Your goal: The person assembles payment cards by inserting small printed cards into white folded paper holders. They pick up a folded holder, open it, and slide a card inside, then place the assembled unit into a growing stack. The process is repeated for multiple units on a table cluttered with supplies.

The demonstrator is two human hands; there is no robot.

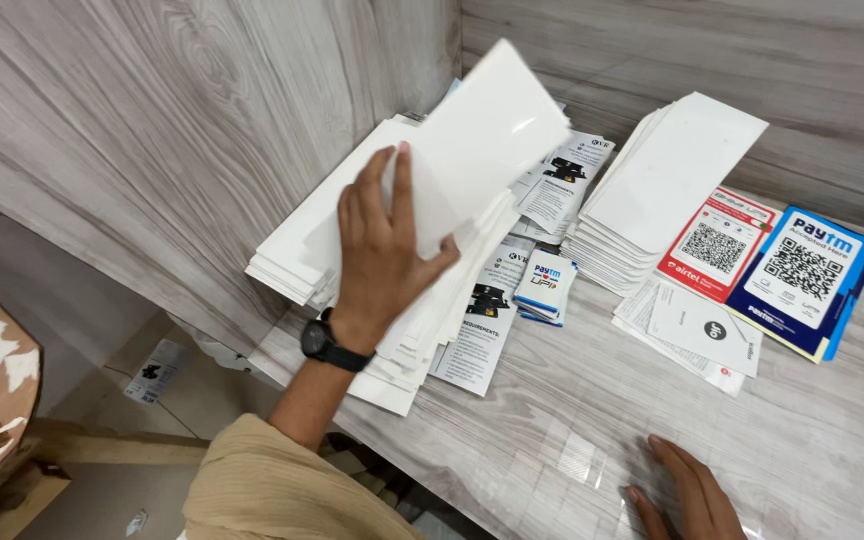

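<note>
A: Quick pass, left to right. What's the left hand (384, 250) doing?

B: It's up on the big stack of white sheets (352, 250) by the wood-grain wall (152, 150). Fingers spread, thumb pinching one white sheet (482, 140) that's lifted and tilted up off the pile. Black wristwatch (330, 345), beige sleeve (272, 480).

A: Which way does the sheet lie from the hand?

B: Up and to the right of the palm, away from the person. Its long axis runs diagonally, near-left to far-right, roughly in line with the stack under it. Hand grips its near-left end; the far end floats free.

A: Under the stack?

B: Printed leaflets (477, 340) poke out along its right edge, flat on the table (572, 420). Just beside them, a small bundle of blue-and-white cards (544, 288).

A: Further right?

B: Second stack of white sheets (667, 180), well apart from the first, leaning toward the back wall. Then a red card with a square code (717, 245), a blue card with a square code (802, 280) touching its right side, and loose white papers (697, 330) in front of both.

A: Right hand (687, 495)?

B: Bottom edge of view, flat on the table, fingers loosely open, holding nothing. Well apart from every stack.

A: So the nearer hand?

B: The left, no contest; it already has the sheet.
</note>
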